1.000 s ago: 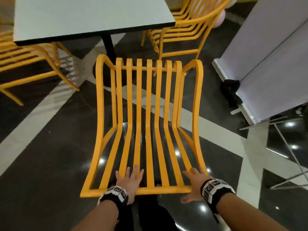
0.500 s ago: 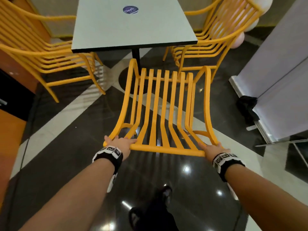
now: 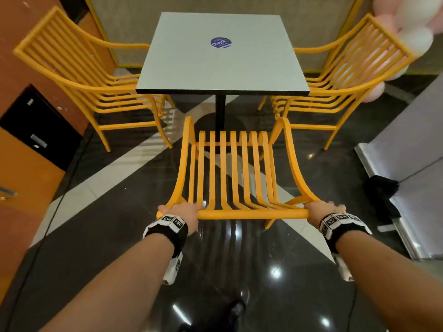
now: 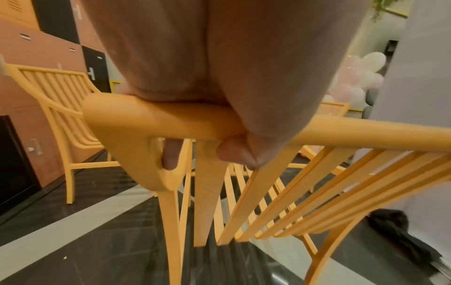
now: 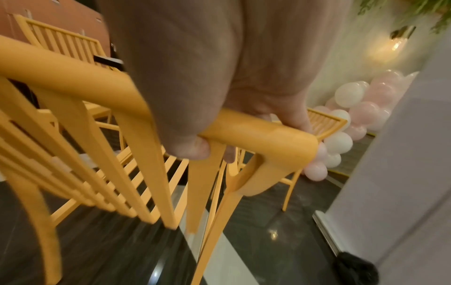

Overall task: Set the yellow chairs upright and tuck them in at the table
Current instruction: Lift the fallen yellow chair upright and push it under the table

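Note:
A yellow slatted chair (image 3: pixel 231 173) stands upright in front of me, its seat facing the grey square table (image 3: pixel 223 53). My left hand (image 3: pixel 179 212) grips the left end of its top rail (image 4: pixel 156 119), fingers curled under. My right hand (image 3: pixel 324 210) grips the right end of that rail (image 5: pixel 258 133). The chair's seat front sits short of the table edge, near the black table post (image 3: pixel 220 111). Two more yellow chairs stand upright, one (image 3: pixel 91 87) at the table's left side, one (image 3: pixel 340 80) at its right.
Orange and black lockers (image 3: pixel 28 130) line the left. A white panel (image 3: pixel 412 149) on a metal base stands at the right with a black cloth (image 3: pixel 381 190) at its foot. Pink and white balloons (image 3: pixel 412 32) fill the far right corner. The floor is glossy dark tile with pale stripes.
The chair has been raised from lying on its back to standing upright. Both hands went from the back's lower edge to gripping the two ends of its top rail.

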`<control>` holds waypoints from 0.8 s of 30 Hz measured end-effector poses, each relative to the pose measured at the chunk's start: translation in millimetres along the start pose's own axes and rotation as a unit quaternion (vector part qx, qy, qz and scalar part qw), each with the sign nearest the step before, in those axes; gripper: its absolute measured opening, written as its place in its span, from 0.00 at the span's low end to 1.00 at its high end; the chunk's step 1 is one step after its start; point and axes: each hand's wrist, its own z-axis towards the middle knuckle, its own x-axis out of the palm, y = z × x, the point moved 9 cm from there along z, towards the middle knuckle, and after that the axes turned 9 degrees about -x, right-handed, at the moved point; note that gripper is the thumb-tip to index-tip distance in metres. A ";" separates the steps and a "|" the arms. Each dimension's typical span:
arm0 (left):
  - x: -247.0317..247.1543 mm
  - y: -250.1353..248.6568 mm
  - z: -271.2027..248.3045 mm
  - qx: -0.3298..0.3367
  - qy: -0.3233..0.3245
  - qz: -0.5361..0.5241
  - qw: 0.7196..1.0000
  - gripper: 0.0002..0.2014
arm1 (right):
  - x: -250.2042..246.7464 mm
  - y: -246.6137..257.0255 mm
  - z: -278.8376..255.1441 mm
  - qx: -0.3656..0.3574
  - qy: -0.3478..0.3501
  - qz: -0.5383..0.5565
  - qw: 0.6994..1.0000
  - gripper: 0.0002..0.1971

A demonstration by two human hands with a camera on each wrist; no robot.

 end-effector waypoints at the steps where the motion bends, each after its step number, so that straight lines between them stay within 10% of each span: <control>1: -10.2 1.3 4.1 -0.006 -0.003 -0.014 1.000 0.28 | -16.0 3.9 8.9 -0.015 -0.013 0.002 1.000 0.19; 24: -139.6 21.1 129.3 -0.038 -0.047 -0.021 0.998 0.25 | -149.3 71.7 122.3 -0.093 -0.065 -0.062 0.992 0.07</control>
